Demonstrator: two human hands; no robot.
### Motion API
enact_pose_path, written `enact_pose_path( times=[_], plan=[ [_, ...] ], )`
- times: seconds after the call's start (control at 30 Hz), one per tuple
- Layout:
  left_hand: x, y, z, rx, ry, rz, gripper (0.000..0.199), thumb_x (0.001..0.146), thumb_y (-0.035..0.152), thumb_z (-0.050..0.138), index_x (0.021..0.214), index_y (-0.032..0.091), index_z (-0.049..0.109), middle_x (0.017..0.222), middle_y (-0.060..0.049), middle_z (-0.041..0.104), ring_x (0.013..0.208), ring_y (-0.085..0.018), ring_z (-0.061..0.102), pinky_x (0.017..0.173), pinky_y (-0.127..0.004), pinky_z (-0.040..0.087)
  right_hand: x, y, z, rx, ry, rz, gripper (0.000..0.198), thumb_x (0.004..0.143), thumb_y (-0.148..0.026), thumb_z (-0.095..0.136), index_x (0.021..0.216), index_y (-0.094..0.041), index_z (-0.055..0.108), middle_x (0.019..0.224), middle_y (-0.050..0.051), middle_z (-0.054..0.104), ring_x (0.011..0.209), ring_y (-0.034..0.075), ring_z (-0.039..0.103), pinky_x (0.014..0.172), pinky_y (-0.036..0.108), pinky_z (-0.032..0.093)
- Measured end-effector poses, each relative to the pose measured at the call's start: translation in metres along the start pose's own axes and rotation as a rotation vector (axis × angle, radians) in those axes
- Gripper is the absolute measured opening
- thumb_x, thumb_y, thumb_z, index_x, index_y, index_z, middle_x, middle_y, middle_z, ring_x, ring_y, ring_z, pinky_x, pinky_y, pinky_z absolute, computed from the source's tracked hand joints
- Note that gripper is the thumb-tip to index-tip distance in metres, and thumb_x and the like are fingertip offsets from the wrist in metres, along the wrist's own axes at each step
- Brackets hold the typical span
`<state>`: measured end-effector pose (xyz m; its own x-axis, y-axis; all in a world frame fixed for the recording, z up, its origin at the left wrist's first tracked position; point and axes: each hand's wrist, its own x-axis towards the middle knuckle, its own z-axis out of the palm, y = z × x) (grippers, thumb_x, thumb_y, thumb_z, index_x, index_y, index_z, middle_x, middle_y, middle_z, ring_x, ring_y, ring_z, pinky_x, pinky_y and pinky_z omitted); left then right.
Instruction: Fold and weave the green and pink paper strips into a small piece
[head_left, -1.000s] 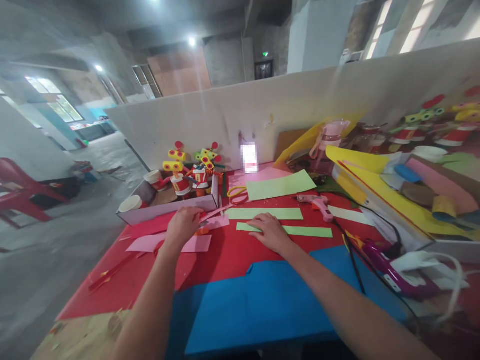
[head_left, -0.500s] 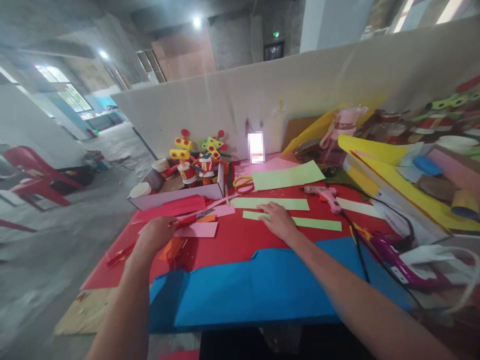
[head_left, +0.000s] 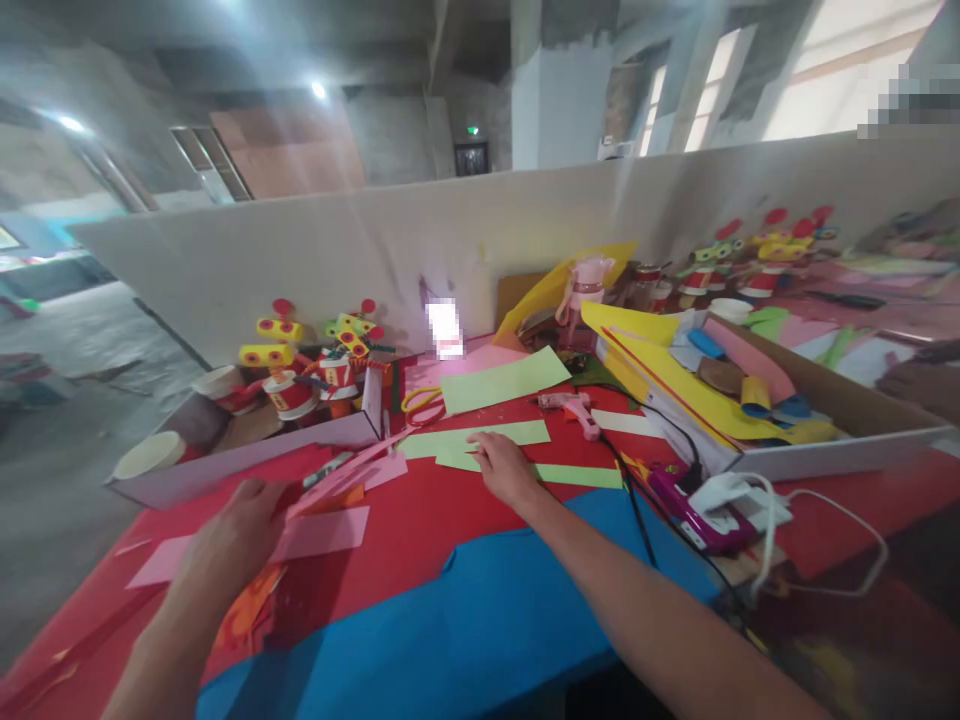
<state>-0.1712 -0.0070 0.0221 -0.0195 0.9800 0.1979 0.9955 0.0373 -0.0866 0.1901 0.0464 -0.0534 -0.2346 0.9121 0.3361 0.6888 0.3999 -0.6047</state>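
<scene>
My left hand [head_left: 238, 532] hovers over or rests on pink paper strips [head_left: 322, 533] at the left of the red tabletop. Its fingers curl downward but are blurred, so its grip is unclear. Just beyond its fingertips lies a grey craft knife [head_left: 327, 469]. Near the centre, my right hand [head_left: 504, 468] has its fingers closed on a narrow light-green paper strip [head_left: 581, 476], whose left end shows past the fingers. A wider green strip [head_left: 517, 432] lies behind it, with a green sheet [head_left: 506, 383] farther back.
Yellow-handled scissors [head_left: 421, 402] and a pink glue gun [head_left: 574, 408] lie beyond the strips. Boxes hold robot figures [head_left: 291, 393] and coloured paper [head_left: 667, 365]. A purple power strip [head_left: 701, 512] trails cables at right. Blue paper [head_left: 450, 620] covers the front.
The view has swung right, so everything sits farther left. Against the strips, my right hand has shifted slightly left. My left hand now covers the spot where something red showed.
</scene>
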Motion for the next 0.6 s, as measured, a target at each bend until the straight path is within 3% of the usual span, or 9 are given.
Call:
enact_pose_path(
  times=[0.07, 0.2, 0.37, 0.47, 0.53, 0.6],
  plan=[
    [0.008, 0.008, -0.01, 0.04, 0.011, -0.015, 0.03, 0.086, 0.022, 0.044, 0.111, 0.024, 0.062, 0.108, -0.007, 0.063, 0.091, -0.025, 0.064, 0.073, -0.034, 0.05, 0.001, 0.001, -0.001, 0.001, -0.002, 0.009, 0.027, 0.088, -0.009, 0.049, 0.111, -0.018, 0.061, 0.105, 0.01, 0.068, 0.097, 0.022, 0.061, 0.087, 0.034, 0.046],
    [0.025, 0.048, -0.025, -0.097, 0.041, 0.137, 0.031, 0.087, 0.024, 0.046, 0.115, 0.022, 0.06, 0.123, -0.006, 0.06, 0.101, -0.023, 0.063, 0.083, -0.031, 0.048, 0.001, 0.001, -0.001, 0.013, 0.0, 0.013, 0.028, 0.087, -0.008, 0.048, 0.109, -0.019, 0.061, 0.102, 0.008, 0.067, 0.095, 0.021, 0.06, 0.085, 0.034, 0.045],
    [0.039, 0.111, -0.013, -0.175, 0.006, 0.239, 0.033, 0.087, 0.021, 0.047, 0.117, 0.021, 0.061, 0.114, -0.01, 0.066, 0.105, -0.025, 0.062, 0.086, -0.033, 0.047, 0.0, -0.001, -0.001, -0.024, -0.031, 0.031, 0.029, 0.086, -0.007, 0.049, 0.109, -0.02, 0.061, 0.097, 0.008, 0.067, 0.092, 0.023, 0.059, 0.083, 0.035, 0.047],
    [0.044, 0.133, -0.003, -0.229, 0.126, 0.217, 0.036, 0.09, 0.021, 0.046, 0.123, 0.02, 0.06, 0.112, -0.012, 0.067, 0.106, -0.026, 0.061, 0.088, -0.035, 0.046, 0.0, -0.002, 0.0, 0.001, 0.025, 0.0, 0.03, 0.085, -0.011, 0.055, 0.114, -0.02, 0.06, 0.104, 0.009, 0.065, 0.099, 0.024, 0.058, 0.088, 0.037, 0.047],
    [0.046, 0.138, -0.004, -0.313, 0.238, 0.182, 0.04, 0.093, 0.027, 0.043, 0.13, 0.02, 0.054, 0.115, -0.011, 0.064, 0.106, -0.025, 0.061, 0.087, -0.032, 0.047, 0.0, -0.004, 0.0, 0.052, 0.1, -0.074, 0.031, 0.088, -0.017, 0.056, 0.118, -0.022, 0.059, 0.114, 0.009, 0.062, 0.108, 0.024, 0.055, 0.094, 0.038, 0.045],
    [0.049, 0.137, -0.007, -0.348, 0.273, 0.183, 0.041, 0.095, 0.03, 0.042, 0.133, 0.02, 0.053, 0.116, -0.01, 0.063, 0.107, -0.024, 0.06, 0.086, -0.031, 0.046, 0.001, -0.007, 0.0, 0.078, 0.12, -0.125, 0.028, 0.09, -0.021, 0.056, 0.118, -0.022, 0.06, 0.117, 0.009, 0.062, 0.111, 0.024, 0.054, 0.098, 0.039, 0.043]
  ],
)
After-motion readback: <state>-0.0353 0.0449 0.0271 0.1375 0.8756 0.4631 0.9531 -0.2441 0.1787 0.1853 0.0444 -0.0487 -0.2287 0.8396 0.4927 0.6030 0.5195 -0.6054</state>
